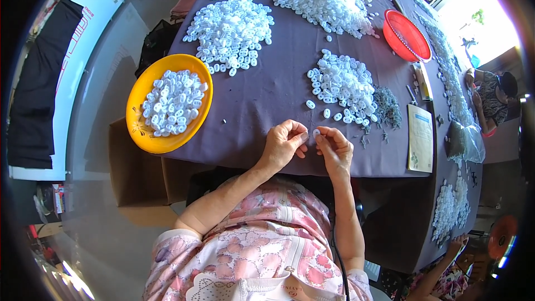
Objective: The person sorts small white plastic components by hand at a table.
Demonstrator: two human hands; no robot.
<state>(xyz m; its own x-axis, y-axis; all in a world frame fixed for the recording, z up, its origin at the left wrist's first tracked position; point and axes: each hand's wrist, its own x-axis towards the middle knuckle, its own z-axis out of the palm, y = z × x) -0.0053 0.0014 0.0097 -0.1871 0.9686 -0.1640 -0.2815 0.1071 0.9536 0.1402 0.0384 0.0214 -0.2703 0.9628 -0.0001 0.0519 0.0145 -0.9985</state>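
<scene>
The left hand [283,146] and the right hand [335,150] meet over the near edge of the desk [253,97], close but apart. The right fingers are clamped on a white piece [316,132], small and oval, held up facing the left hand. The left thumb and forefinger are pressed together; I cannot tell what, if anything, is between them.

To the left, a yellow bowl [135,112] holds a heap [171,103] of similar white pieces. Just beyond the hands, slightly right, lies a loose pile [341,85], with grey bits [387,107] against its right side and a few scattered nearer. A tan booklet [420,142] lies further right.

Farther back are a left mound [229,32] and a larger back mound [323,0], both of white pieces. A red basket [404,33] sits right of the back mound. Another person [493,92] is at the far right.
</scene>
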